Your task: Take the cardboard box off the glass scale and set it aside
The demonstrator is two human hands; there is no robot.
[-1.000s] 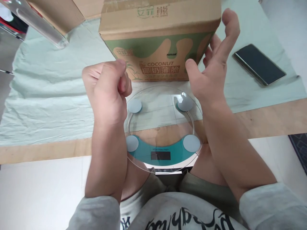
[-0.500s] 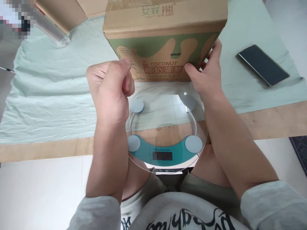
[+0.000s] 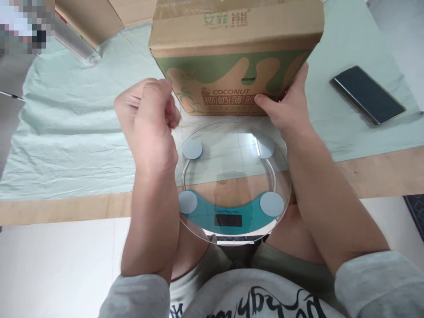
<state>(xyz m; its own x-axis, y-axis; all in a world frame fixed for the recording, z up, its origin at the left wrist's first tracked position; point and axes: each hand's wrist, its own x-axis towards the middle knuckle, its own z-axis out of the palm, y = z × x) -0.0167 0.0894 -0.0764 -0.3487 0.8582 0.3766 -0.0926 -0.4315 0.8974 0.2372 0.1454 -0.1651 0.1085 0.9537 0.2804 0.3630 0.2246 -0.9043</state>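
A cardboard box (image 3: 232, 53) with green print and the word COCONUT stands on the pale green cloth (image 3: 73, 132) in front of me. My right hand (image 3: 288, 110) grips its lower right corner, thumb on the front face and fingers on the right side. My left hand (image 3: 149, 123) hovers as a closed fist just left of the box, apart from it and holding nothing that shows. Below both hands lies a round glass scale (image 3: 232, 185) with a teal band and a dark display, overhanging the table's front edge.
A dark phone (image 3: 367, 95) lies on the cloth at the right. A clear tube-like object (image 3: 76, 42) and another brown box (image 3: 86, 17) are at the back left. The wooden table edge (image 3: 380, 165) runs across; white floor lies below it.
My right hand went from open and raised beside the box to gripping its lower right corner. The left fist stayed closed. The view shifted slightly.
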